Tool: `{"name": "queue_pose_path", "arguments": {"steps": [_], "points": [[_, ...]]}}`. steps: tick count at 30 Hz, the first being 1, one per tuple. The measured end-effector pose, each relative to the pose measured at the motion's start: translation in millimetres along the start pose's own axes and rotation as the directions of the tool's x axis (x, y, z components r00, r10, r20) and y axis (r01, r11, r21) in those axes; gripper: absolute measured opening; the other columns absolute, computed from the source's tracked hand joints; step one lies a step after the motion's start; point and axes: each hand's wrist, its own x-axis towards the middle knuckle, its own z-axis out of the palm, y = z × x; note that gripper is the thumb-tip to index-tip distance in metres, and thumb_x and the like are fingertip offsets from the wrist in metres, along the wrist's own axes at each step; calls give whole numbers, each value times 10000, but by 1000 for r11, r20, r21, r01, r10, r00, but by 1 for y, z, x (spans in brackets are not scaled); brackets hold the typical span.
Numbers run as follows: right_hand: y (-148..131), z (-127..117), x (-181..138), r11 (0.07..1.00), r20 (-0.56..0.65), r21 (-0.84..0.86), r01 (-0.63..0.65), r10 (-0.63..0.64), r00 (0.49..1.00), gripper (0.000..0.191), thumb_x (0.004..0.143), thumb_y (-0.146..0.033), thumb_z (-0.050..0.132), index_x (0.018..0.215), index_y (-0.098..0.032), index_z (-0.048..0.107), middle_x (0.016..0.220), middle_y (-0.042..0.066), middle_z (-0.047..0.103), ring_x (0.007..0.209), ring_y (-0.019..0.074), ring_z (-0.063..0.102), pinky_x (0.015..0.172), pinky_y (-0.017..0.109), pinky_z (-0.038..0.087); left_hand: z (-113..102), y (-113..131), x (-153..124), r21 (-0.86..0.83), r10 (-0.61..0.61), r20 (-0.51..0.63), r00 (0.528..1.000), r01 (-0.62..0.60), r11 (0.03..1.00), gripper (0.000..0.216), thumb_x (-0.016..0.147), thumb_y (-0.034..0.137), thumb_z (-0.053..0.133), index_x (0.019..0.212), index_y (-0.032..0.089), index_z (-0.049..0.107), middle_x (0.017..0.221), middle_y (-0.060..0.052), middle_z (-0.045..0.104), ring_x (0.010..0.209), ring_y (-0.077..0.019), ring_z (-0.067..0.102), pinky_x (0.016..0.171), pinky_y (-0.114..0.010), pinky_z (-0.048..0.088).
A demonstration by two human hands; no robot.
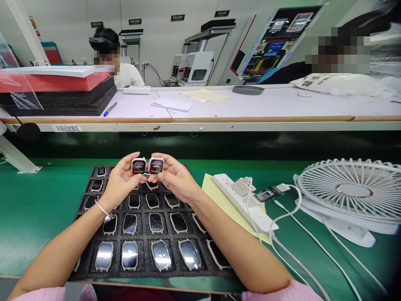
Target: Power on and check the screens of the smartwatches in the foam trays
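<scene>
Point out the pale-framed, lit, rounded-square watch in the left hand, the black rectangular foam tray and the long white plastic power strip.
Pale-framed lit watch [138, 166] in the left hand [120, 182]: head view, screen.
Black foam tray [144, 251]: head view, bare foam.
White power strip [258, 215]: head view, top face.

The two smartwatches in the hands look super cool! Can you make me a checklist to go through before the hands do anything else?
1. Left smartwatch held by the left hand: ok, between thumb and fingers.
2. Right smartwatch held by the right hand: ok, gripped the same way.
3. Both held screens lit: ok, each shows red and green at the bottom.
4. Words on those screens readable: cannot tell, the writing is too small.
5. White cables clear of the black foam tray: ok, they lie off to its right.
6. Every tray pocket visible: not ok, the hands and arms cover some.
</scene>
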Motion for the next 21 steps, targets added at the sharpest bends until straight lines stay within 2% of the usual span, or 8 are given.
{"name": "queue_pose_path", "arguments": {"steps": [8, 15, 21], "points": [[-8, 7, -1, 998, 11, -18, 61, -60, 998, 449, 760, -205, 759, 1183, -251, 615, 972, 15, 698, 716, 143, 695, 690, 304, 558, 7, 15, 3, 12, 12, -58, 998, -11, 1000, 556, 725, 238, 797, 1240, 192, 592, 986, -39, 692, 642, -108, 662, 644, -268, 598], [-26, 8, -2, 997, 16, -10, 77, -76, 997, 494, 703, -133, 708, 1173, -248, 606, 924, -4, 685, 689, 128, 668, 680, 295, 537, 15, 31, 0, -6, 29, -16, 999, -29, 1000, 605, 725, 176, 758, 1302, 188, 578, 1092, -60, 689, 694, -120, 706, 711, -278, 619], [-47, 19, 14, 989, 13, -53, 136, -135, 991, 470, 699, -162, 706, 1153, -222, 602, 882, -18, 668, 639, 114, 660, 625, 273, 499, 14, 52, 15, -21, 69, -41, 997, -70, 997, 593, 745, 202, 682, 1327, 158, 578, 994, -44, 710, 652, -135, 727, 652, -275, 627]]}}
